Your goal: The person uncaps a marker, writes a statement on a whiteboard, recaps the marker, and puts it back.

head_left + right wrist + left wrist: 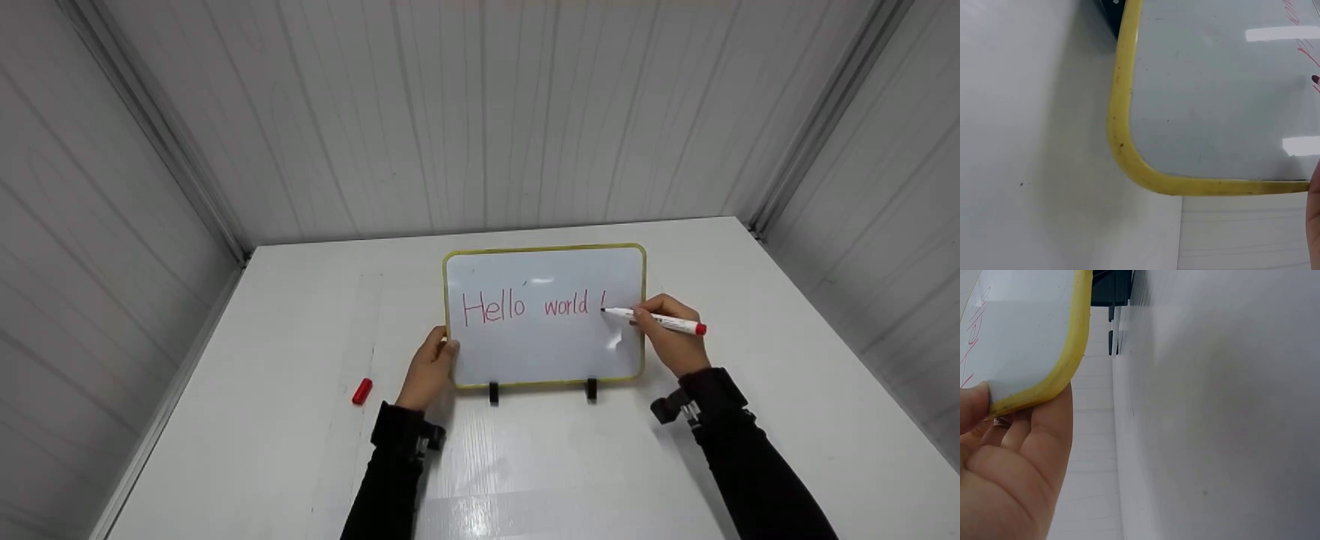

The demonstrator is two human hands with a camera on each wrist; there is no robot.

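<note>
A small whiteboard [544, 352] with a yellow frame stands upright on two black feet on the white table [300, 315]. "Hello world !" is written on it in red. My left hand [429, 370] grips the board's lower left edge, thumb in front and fingers [1044, 433] behind the yellow frame [1067, 360]. My right hand [673, 334] holds a white marker [664, 321] with a red end, its tip touching the board by the exclamation mark. The right wrist view shows the board's yellow corner [1129, 157] and its glossy face.
A red marker cap [362, 391] lies on the table left of my left hand. Grey panelled walls [480, 112] close in the table at the back and both sides. The board's black feet [493, 391] stand near the table's middle.
</note>
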